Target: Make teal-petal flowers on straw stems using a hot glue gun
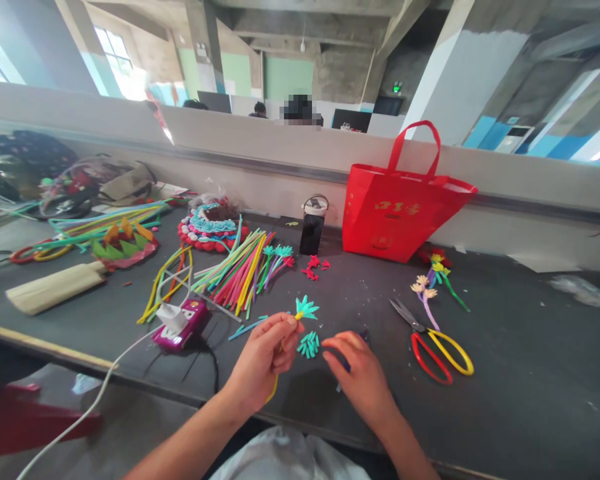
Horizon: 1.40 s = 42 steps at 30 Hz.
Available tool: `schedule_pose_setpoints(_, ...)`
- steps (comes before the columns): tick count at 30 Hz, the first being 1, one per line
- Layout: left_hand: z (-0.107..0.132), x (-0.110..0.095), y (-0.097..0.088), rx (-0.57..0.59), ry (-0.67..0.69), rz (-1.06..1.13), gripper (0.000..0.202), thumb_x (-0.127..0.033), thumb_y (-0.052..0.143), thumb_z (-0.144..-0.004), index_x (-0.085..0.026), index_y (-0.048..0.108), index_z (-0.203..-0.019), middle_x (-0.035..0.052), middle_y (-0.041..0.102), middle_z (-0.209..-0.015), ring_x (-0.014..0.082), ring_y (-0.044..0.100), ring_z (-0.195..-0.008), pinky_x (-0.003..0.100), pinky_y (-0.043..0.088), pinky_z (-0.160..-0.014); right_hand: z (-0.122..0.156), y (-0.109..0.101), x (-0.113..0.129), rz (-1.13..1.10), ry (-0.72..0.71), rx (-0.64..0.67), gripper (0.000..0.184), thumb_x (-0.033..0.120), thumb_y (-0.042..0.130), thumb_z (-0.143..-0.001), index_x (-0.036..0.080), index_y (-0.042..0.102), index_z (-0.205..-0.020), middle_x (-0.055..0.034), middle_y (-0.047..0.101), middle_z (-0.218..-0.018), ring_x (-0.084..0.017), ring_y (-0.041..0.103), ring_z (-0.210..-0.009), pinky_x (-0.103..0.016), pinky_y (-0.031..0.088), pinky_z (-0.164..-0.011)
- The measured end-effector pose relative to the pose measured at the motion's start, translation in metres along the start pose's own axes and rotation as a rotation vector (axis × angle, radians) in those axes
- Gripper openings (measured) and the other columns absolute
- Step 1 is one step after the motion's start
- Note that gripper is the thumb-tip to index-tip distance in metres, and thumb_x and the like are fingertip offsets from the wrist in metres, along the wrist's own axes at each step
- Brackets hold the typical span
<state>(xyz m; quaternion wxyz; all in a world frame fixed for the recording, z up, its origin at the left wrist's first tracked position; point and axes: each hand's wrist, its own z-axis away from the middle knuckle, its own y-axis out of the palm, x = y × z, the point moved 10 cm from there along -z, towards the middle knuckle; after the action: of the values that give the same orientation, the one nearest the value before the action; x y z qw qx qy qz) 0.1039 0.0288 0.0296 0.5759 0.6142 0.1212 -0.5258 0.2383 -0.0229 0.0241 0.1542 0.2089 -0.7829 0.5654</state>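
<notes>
My left hand [267, 357] is closed in a pinch round a yellow stem topped with a teal paper flower [306, 308], held just above the dark table [505, 360]. My right hand [356, 373] rests on the table beside it, fingers curled, reaching toward a small pile of teal petal pieces [309, 345] between the two hands. A dark thin item shows under the right fingers; I cannot make out what it is.
Red-and-yellow scissors [437, 347] lie to the right, near small finished flowers [430, 283]. A red tote bag [397, 207], a black bottle [312, 227], a bundle of coloured sticks [240, 270], a purple glue gun [183, 323] with a white cord, and wreath-like crafts [210, 230] stand farther back and left.
</notes>
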Motion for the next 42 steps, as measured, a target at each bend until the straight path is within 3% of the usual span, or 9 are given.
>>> schedule_pose_setpoints(5, 0.004, -0.001, -0.003, -0.015, 0.01, -0.012, 0.015, -0.028, 0.063, -0.082, -0.014, 0.063, -0.076, -0.0081, 0.033, -0.052, 0.0024, 0.019, -0.041, 0.018, 0.009, -0.039, -0.028, 0.042, 0.029, 0.036, -0.115, 0.168, 0.022, 0.014, 0.056, -0.089, 0.027, 0.072, -0.095, -0.0027, 0.065, -0.093, -0.019, 0.058, -0.091, -0.029, 0.046, -0.083)
schedule_pose_setpoints(11, 0.006, -0.002, -0.005, -0.025, 0.006, -0.006, 0.017, -0.029, 0.065, -0.08, -0.014, 0.061, -0.074, -0.008, 0.034, -0.053, 0.002, 0.019, -0.041, 0.018, 0.009, -0.039, -0.042, 0.061, 0.03, 0.006, -0.133, 0.242, 0.014, 0.012, 0.059, -0.084, 0.02, 0.068, -0.075, -0.006, 0.065, -0.086, -0.021, 0.056, -0.089, -0.03, 0.044, -0.081)
schedule_pose_setpoints(17, 0.005, -0.001, -0.011, -0.04, 0.011, -0.014, 0.017, -0.03, 0.065, -0.079, -0.014, 0.061, -0.075, -0.0079, 0.035, -0.054, 0.002, 0.021, -0.041, 0.018, 0.01, -0.039, -0.044, 0.047, 0.01, -0.281, 0.025, 0.148, 0.015, 0.022, 0.047, -0.093, 0.02, 0.061, -0.087, -0.0043, 0.066, -0.086, -0.019, 0.06, -0.085, -0.032, 0.045, -0.082)
schedule_pose_setpoints(21, 0.001, 0.002, -0.012, -0.039, -0.001, -0.028, 0.019, -0.033, 0.065, -0.08, -0.014, 0.063, -0.077, -0.0079, 0.035, -0.054, 0.0019, 0.02, -0.041, 0.018, 0.01, -0.039, -0.04, 0.041, -0.016, -0.585, 0.215, 0.078, 0.021, 0.035, 0.044, -0.094, 0.019, 0.057, -0.096, -0.0026, 0.065, -0.08, -0.016, 0.062, -0.071, -0.026, 0.047, -0.063)
schedule_pose_setpoints(25, -0.002, 0.004, -0.009, -0.025, -0.005, -0.021, 0.019, -0.032, 0.064, -0.081, -0.014, 0.063, -0.077, -0.008, 0.035, -0.055, 0.0018, 0.02, -0.041, 0.018, 0.01, -0.039, -0.033, 0.046, -0.029, -0.839, 0.348, 0.067, 0.033, 0.042, 0.054, -0.088, 0.015, 0.061, -0.105, -0.0022, 0.063, -0.079, -0.012, 0.054, -0.057, -0.02, 0.037, -0.043)
schedule_pose_setpoints(30, -0.005, 0.006, -0.01, -0.038, 0.008, -0.042, 0.018, -0.032, 0.064, -0.082, -0.015, 0.063, -0.078, -0.0077, 0.038, -0.057, 0.0018, 0.022, -0.041, 0.018, 0.011, -0.04, -0.025, 0.044, -0.023, -1.055, 0.417, 0.079, 0.041, 0.042, 0.067, -0.079, 0.016, 0.063, -0.111, 0.001, 0.059, -0.079, -0.006, 0.044, -0.05, -0.018, 0.033, -0.041)
schedule_pose_setpoints(34, -0.009, 0.003, -0.012, -0.057, 0.061, -0.111, 0.017, -0.031, 0.067, -0.08, -0.015, 0.065, -0.077, -0.004, 0.051, -0.064, 0.0033, 0.035, -0.046, 0.018, 0.026, -0.044, -0.022, 0.038, -0.012, -1.177, 0.426, 0.073, 0.041, 0.04, 0.072, -0.076, 0.019, 0.061, -0.109, 0.0014, 0.058, -0.08, -0.009, 0.05, -0.059, -0.017, 0.035, -0.041)
schedule_pose_setpoints(38, -0.011, 0.008, -0.004, 0.041, 0.047, -0.148, 0.017, -0.031, 0.068, -0.078, -0.014, 0.067, -0.075, 0.0017, 0.061, -0.071, 0.0096, 0.05, -0.056, 0.021, 0.038, -0.051, -0.02, 0.034, -0.003, -1.26, 0.427, 0.082, 0.032, 0.042, 0.074, -0.077, 0.02, 0.058, -0.094, 0.0028, 0.056, -0.076, -0.01, 0.052, -0.061, -0.016, 0.034, -0.039)
schedule_pose_setpoints(42, -0.011, 0.012, 0.002, 0.098, 0.021, -0.123, 0.018, -0.031, 0.07, -0.077, -0.014, 0.067, -0.073, 0.0041, 0.063, -0.069, 0.0156, 0.06, -0.065, 0.024, 0.044, -0.056, -0.019, 0.035, 0.005, -1.319, 0.434, 0.144, 0.034, 0.041, 0.076, -0.076, 0.02, 0.057, -0.094, 0.0004, 0.061, -0.079, -0.011, 0.055, -0.062, -0.015, 0.035, -0.037)
